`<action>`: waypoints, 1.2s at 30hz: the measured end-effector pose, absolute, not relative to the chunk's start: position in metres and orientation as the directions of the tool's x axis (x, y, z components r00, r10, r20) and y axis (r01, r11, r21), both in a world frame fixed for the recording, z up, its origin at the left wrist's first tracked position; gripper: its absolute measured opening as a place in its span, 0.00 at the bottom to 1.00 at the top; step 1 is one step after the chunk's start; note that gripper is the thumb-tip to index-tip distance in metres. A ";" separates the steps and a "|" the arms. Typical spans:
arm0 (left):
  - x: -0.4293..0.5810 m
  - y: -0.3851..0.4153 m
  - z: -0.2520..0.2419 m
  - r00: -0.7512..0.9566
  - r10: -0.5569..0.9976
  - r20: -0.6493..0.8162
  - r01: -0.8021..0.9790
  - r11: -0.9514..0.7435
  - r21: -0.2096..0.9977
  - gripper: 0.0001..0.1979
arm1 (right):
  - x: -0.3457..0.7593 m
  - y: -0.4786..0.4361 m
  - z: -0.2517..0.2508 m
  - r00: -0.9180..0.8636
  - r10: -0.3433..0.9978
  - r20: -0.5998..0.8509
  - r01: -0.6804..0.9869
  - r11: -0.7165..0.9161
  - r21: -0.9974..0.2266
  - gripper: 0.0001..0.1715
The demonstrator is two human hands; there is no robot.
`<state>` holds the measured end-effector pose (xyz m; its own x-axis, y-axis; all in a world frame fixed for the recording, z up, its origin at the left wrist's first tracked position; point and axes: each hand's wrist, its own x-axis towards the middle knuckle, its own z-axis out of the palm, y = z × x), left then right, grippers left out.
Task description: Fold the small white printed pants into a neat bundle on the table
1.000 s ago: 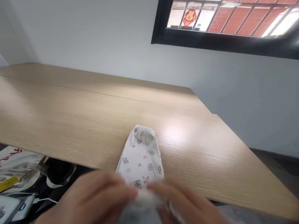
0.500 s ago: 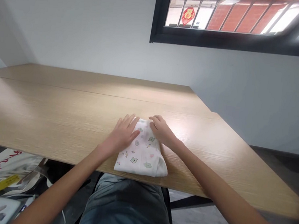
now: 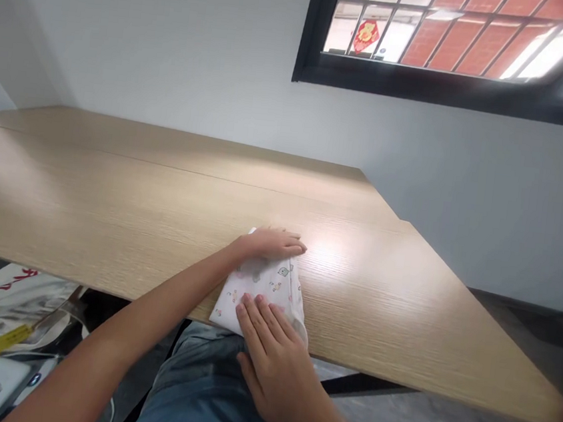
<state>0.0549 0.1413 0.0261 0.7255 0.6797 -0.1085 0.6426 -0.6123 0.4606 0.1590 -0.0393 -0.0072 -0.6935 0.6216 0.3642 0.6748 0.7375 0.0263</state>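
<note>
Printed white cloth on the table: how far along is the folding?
Done: the white cloth with small animal prints lies folded into a compact bundle on the wooden table.
In hand: the left hand lies across its far end, and the right hand presses flat on its near end.
Left: probably little. The near right edge sticks out beyond the right hand, but this view cannot show whether another fold is wanted.

The person wears faded blue denim jeans (image 3: 193, 380); 2 forearms (image 3: 149, 318), left hand (image 3: 271, 243) and right hand (image 3: 272, 371) are bare.
</note>
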 end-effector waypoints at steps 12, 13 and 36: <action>0.050 0.166 0.027 0.643 0.760 -0.092 0.671 -0.502 0.545 0.29 | 0.174 -0.043 0.019 -0.693 0.602 0.398 0.554 0.797 -0.242 0.20; 0.044 0.161 0.029 0.618 0.785 -0.051 0.679 -0.499 0.538 0.28 | 0.180 -0.037 0.026 -0.686 0.607 0.401 0.538 0.794 -0.282 0.18; -0.054 -0.017 -0.001 0.532 0.835 0.143 0.390 -0.391 0.834 0.15 | 0.208 -0.048 -0.005 -0.224 0.795 0.564 0.553 0.580 -0.598 0.06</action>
<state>-0.0537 -0.0166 -0.0007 0.5321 0.8345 0.1429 0.3898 -0.3913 0.8337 0.2081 -0.0479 -0.0052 -0.2237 0.7946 0.5644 0.5531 0.5803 -0.5977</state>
